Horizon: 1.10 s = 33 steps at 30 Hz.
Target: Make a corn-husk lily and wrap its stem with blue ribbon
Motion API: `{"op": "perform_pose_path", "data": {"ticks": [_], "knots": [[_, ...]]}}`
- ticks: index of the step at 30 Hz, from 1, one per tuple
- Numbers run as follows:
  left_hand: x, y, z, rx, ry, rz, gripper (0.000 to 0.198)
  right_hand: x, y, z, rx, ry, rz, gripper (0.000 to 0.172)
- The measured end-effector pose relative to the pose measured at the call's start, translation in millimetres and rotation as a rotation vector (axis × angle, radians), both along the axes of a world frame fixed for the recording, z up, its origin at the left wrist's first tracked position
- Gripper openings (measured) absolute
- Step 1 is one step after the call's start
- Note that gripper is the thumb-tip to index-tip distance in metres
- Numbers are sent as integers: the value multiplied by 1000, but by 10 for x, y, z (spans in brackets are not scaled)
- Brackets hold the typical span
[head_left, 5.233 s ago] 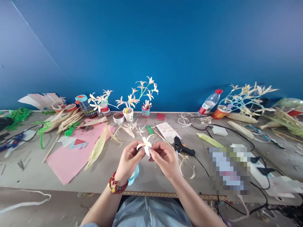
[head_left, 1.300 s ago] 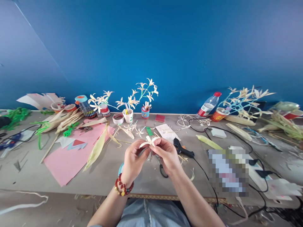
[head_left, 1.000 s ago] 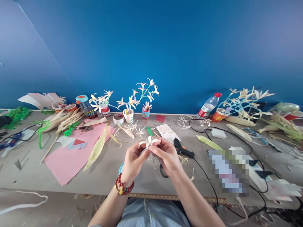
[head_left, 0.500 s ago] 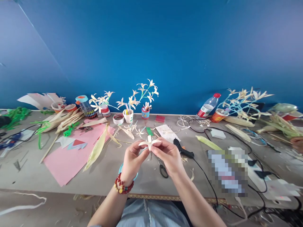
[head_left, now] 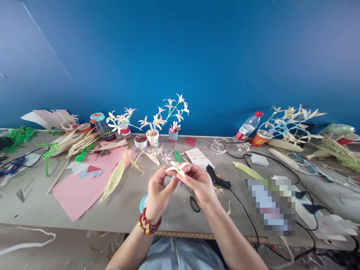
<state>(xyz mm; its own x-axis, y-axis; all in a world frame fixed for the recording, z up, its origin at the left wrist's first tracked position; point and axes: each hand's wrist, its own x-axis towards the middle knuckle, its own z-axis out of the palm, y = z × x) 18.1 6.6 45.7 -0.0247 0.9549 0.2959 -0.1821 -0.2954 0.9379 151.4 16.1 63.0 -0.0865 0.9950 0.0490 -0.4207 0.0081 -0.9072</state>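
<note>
A small cream flower (head_left: 177, 168) with pointed, corn-husk-like petals is held between my two hands above the front middle of the table. My left hand (head_left: 160, 189), with red beads at the wrist, pinches it from the left, and a pale blue stem shows by its fingers. From the right, my right hand (head_left: 199, 183) grips the petals with thumb and fingers. Below the hands lie scissors (head_left: 194, 202), partly hidden by my right hand. A black glue gun (head_left: 218, 177) rests just right of that hand. Behind the flower is a green piece (head_left: 177, 156).
Pink paper (head_left: 78, 195) and a corn husk (head_left: 116, 180) lie at left. Cups with husk flowers (head_left: 152, 138) stand along the blue wall. A bottle (head_left: 247, 127), a blurred-out object (head_left: 270, 206), a power strip (head_left: 306, 210) and black cables fill the right side.
The flower has turned in my fingers, its open face now tilted more toward me. My left wrist has rotated slightly. At the far right edge, another person's hand has gone out of view.
</note>
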Motion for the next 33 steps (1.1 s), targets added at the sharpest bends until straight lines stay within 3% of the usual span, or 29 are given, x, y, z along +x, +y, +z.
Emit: {"op": "perform_pose_path", "data": {"ticks": [3,8,15,19,27,33], "knots": [[-18,-26,31,60,105,41,5,-16,-15,22,-8,15,-6,26],[-11,-20,17,42,61,41,4,-55,-10,30,-6,34,-48,26],[-38,24,33,-183,-237,-169,14,75,-7,48,19,8,122,22],[-45,35,83,-224,-255,-190,17,113,-11,77,83,-49,106,18],[-70,63,86,-165,-87,-169,15,104,21,86,3,-47,54,25],[-150,72,221,-59,172,-199,11,135,65,86,-127,-7,79,28]]}}
